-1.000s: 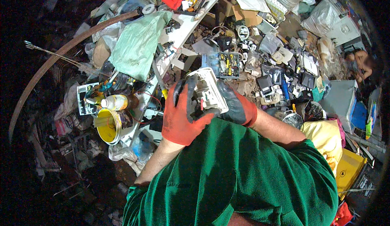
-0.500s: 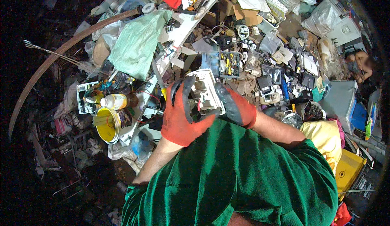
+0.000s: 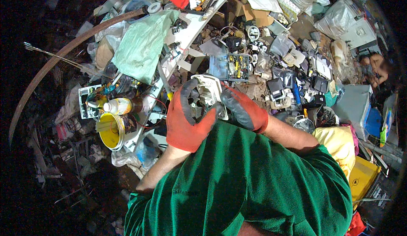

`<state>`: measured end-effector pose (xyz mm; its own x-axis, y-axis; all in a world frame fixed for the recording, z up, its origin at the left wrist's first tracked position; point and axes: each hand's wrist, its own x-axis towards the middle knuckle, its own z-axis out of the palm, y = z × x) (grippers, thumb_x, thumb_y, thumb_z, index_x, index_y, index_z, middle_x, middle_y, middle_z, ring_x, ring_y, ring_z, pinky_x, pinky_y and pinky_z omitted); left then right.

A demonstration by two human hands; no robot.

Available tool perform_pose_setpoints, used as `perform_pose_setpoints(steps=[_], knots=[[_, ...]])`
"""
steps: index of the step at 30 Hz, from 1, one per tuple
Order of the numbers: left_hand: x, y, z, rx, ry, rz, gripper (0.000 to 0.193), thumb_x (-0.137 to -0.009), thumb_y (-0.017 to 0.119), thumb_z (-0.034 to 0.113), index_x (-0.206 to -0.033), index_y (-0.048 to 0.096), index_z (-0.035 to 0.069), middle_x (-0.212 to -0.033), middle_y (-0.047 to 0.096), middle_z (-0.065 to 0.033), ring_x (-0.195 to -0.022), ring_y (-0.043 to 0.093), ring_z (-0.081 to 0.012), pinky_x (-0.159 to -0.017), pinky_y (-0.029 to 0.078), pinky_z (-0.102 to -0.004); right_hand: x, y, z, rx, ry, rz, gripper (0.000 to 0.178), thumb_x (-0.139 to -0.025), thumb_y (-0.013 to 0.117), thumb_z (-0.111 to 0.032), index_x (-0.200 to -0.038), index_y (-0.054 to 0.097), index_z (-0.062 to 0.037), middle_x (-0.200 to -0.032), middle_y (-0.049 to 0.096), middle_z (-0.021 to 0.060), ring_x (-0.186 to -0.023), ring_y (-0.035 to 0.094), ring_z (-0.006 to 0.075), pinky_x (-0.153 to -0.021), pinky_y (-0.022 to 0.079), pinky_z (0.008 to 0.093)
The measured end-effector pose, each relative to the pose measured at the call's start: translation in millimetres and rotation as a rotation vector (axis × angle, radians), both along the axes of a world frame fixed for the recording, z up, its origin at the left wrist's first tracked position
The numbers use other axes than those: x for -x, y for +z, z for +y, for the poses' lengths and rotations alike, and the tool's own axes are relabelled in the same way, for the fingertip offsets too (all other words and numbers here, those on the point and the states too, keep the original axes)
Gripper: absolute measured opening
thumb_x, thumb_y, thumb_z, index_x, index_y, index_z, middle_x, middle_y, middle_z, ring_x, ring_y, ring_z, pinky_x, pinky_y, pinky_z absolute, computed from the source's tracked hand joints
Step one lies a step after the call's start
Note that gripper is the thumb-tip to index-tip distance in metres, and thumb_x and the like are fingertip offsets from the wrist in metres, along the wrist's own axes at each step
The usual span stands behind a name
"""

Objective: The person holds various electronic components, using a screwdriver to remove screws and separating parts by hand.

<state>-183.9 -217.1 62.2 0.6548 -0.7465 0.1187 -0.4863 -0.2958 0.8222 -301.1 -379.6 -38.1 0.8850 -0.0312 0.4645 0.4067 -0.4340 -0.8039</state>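
A white plastic shell is held in the air between two gloved hands, just above the green shirt. It looks pinched between the thumb and fingers of the left hand. The right hand is put by its other side; whether its fingers pinch cannot be told. The shell seems to be being worked by hand; a firm left hold seems needed.

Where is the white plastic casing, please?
The casing is near the centre of the head view, between the red-gloved left hand and right hand.
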Motion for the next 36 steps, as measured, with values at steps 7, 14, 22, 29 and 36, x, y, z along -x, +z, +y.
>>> perform_pose_setpoints(steps=[7, 14, 22, 29, 36], knots=[[2.0, -1.9, -6.7, 0.117, 0.070, 0.289, 0.059, -0.071, 0.077, 0.012, -0.121, 0.049, -0.002, -0.104, 0.063, -0.0155, -0.092, 0.064, -0.0234, -0.081, 0.051, -0.0352, 6.0, 15.6, 3.9, -0.149, -0.019, 0.051, 0.068, -0.094, 0.056, -0.021, -0.151, 0.021, -0.0114, -0.150, 0.033, 0.0126, -0.131, 0.040, 0.0233, -0.110, 0.030, 0.0355], [3.3, 5.5, -8.6, 0.088, 0.002, 0.097, 0.057, -0.072, 0.074, 0.008, -0.120, 0.043, -0.003, -0.102, 0.064, -0.0149, -0.090, 0.064, -0.0206, -0.079, 0.052, -0.0332, -3.0, 41.6, 11.5, -0.675, 0.059, 0.303, 0.057, -0.100, 0.046, -0.015, -0.151, 0.022, -0.0055, -0.140, 0.048, 0.0070, -0.122, 0.044, 0.0132, -0.106, 0.034, 0.0300], [-3.9, -18.5, -1.7, 0.124, -0.025, 0.064, 0.055, -0.072, 0.071, 0.005, -0.119, 0.043, -0.002, -0.107, 0.061, -0.0159, -0.094, 0.062, -0.0221, -0.082, 0.050, -0.0346, -3.2, 42.1, 5.7, -0.647, 0.062, 0.356, 0.053, -0.102, 0.043, -0.018, -0.150, 0.025, -0.0044, -0.131, 0.056, 0.0056, -0.113, 0.048, 0.0109, -0.101, 0.037, 0.0281], [-12.9, -14.2, 11.7, 0.174, -0.130, 0.314, 0.062, -0.076, 0.065, 0.000, -0.131, 0.038, -0.003, -0.120, 0.054, -0.0155, -0.111, 0.054, -0.0218, -0.098, 0.042, -0.0355, -6.2, 41.8, 7.9, -0.905, 0.162, 0.312, 0.073, -0.090, 0.064, -0.019, -0.150, 0.025, -0.0042, -0.143, 0.043, 0.0110, -0.128, 0.041, 0.0181, -0.108, 0.032, 0.0328], [-19.3, -40.5, 39.2, 0.107, -0.170, 0.432, 0.072, -0.080, 0.063, 0.001, -0.143, 0.028, -0.005, -0.140, 0.042, -0.0168, -0.133, 0.037, -0.0248, -0.112, 0.025, -0.0361, -3.9, 50.7, 4.2, -0.317, 0.052, 0.250, 0.094, -0.074, 0.080, -0.026, -0.148, 0.027, -0.0020, -0.148, 0.036, 0.0189, -0.137, 0.035, 0.0311, -0.113, 0.026, 0.0409]])
